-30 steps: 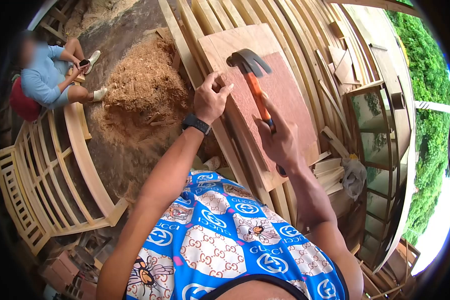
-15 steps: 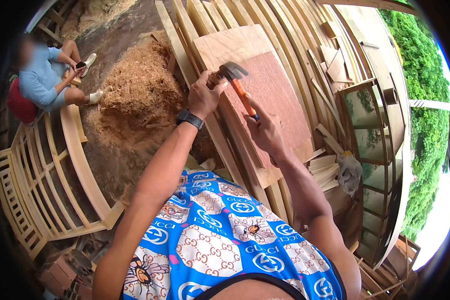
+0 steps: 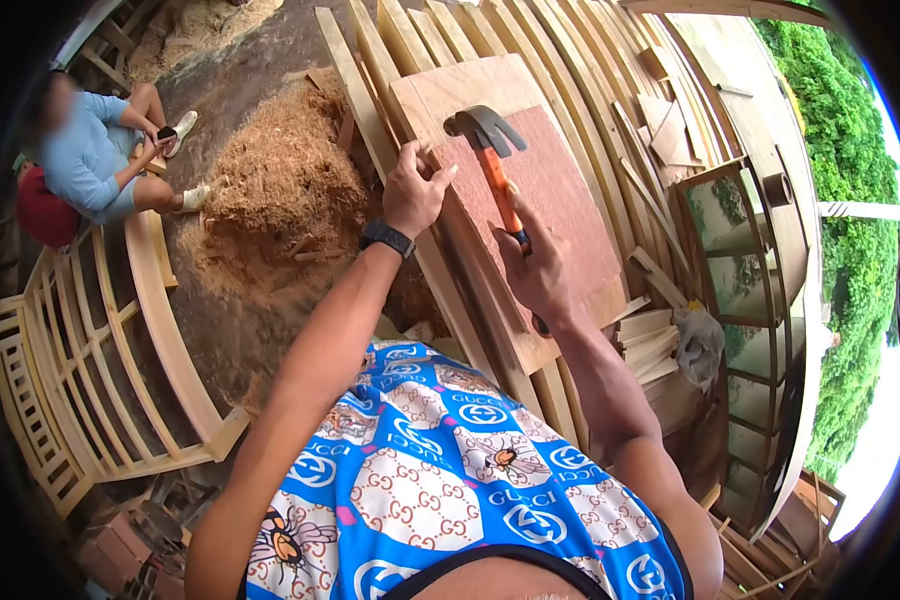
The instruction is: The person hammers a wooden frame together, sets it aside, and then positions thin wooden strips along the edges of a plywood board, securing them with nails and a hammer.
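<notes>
My right hand (image 3: 538, 262) is closed round the handle of a claw hammer (image 3: 498, 180) with an orange shaft and a dark head, raised over a reddish plywood panel (image 3: 570, 215). That panel lies on a paler plywood sheet (image 3: 425, 95). At the sheet's left edge, my left hand (image 3: 415, 190), with a dark watch at its wrist, has its thumb and fingertips curled close together. Whatever lies between those fingertips is too small to make out.
Long timber boards (image 3: 580, 110) lie under and beyond the plywood. Sawdust (image 3: 280, 180) is heaped on the floor at left. A seated person (image 3: 90, 165) holds a phone at upper left, near a wooden slatted frame (image 3: 160, 350). Framed glass panels (image 3: 750, 290) stand at right.
The hammer and my right hand have moved right, and the hammer head is now farther from my left hand. My left hand stays at the sheet's edge.
</notes>
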The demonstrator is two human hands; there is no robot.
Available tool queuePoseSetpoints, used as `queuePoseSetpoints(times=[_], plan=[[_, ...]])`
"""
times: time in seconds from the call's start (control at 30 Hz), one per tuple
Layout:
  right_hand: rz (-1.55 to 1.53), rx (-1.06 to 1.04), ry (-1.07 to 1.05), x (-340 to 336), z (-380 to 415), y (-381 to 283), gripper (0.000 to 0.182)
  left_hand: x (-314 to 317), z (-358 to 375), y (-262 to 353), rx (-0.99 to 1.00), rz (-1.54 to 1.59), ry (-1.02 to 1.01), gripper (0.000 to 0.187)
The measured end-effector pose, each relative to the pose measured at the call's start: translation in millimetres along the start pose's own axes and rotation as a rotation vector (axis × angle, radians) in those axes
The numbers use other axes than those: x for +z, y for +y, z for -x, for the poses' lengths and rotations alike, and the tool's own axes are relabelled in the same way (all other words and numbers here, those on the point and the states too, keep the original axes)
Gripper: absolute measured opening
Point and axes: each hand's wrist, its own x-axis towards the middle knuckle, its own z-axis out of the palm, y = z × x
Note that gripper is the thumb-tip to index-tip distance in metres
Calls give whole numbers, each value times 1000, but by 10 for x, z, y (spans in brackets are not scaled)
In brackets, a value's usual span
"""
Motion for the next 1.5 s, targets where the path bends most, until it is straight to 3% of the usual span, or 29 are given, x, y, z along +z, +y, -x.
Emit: queuePoseSetpoints(times=[0.03,0.1,0.17,0.27,0.4,0.43,0.53,0.6,0.7,0.77,0.8,0.83,0.87,1.03,1.1,1.2,1.23,1.3,1.37,1.43,1.5], plan=[[2,3,1,13,-4,51,51,-11,21,44,-1,1,-4,56],[143,220,-251,8,-71,84,56,-30,-4,133,-91,-7,-1,58],[155,227,-283,-108,-143,9,58,-50,-40,106,-67,-26,-5,58],[186,169,-120,-224,16,-122,59,-72,-90,168,-40,-180,-63,56],[201,292,67,-483,470,-140,62,-70,-157,237,71,-308,-109,50],[206,323,91,-573,584,-185,62,-135,-172,433,-31,-327,-204,49],[208,557,101,-809,900,-212,63,-24,-292,154,286,-539,-63,45],[225,568,173,-915,1167,-258,63,-1,-286,191,463,-686,36,36],[227,566,272,-946,1562,-296,64,83,-191,391,523,-681,-79,24],[207,683,359,-932,1744,-452,63,215,-107,331,591,-563,-202,15],[184,752,380,-911,1836,-492,64,290,22,377,528,-479,-386,13],[182,756,392,-881,1907,-537,64,361,156,420,460,-393,-567,12],[154,773,421,-850,1968,-580,64,433,273,464,470,-395,-575,12],[29,841,490,-692,2073,-787,65,578,543,444,730,-506,-339,21],[68,752,485,-574,2236,-672,63,618,532,295,707,-580,-328,23],[107,567,539,-408,2353,-552,62,717,321,-35,881,-386,-470,25],[5,853,387,-504,2255,-785,63,639,406,39,794,-647,-396,20],[60,671,440,-427,2263,-750,65,531,438,183,789,-484,-520,8],[-24,703,402,-408,2278,-757,66,428,494,293,835,-360,-517,3],[-22,709,385,-465,2341,-815,66,241,687,484,277,-95,-759,2],[-38,671,374,-362,2417,-724,67,113,766,380,234,12,-777,4]])
